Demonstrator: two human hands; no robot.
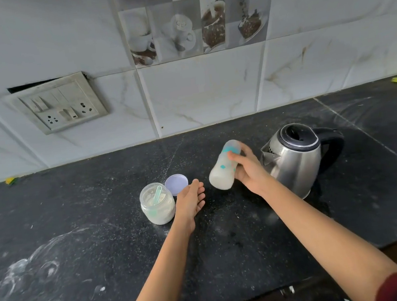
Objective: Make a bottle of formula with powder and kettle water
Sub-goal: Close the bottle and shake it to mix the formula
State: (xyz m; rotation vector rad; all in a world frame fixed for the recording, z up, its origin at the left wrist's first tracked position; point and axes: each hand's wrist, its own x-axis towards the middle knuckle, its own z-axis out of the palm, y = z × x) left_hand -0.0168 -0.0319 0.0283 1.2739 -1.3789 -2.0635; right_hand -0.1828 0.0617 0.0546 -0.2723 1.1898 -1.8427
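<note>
A black stone countertop (76,231) is seen below a tiled wall (208,85). A steel kettle (296,162) with a black lid and handle is stood on it at the right. Just left of the kettle, a baby bottle (222,170) of milky white liquid is held tilted, base down-left, clasped by the curled fingers of the right hand (249,171). The left hand (190,200) is stretched out with straight fingers, nothing grasped, just beside an open jar (158,204) of powder. A lilac lid (176,184) is laid behind the jar, and a green scoop (157,194) is stuck in the powder.
</note>
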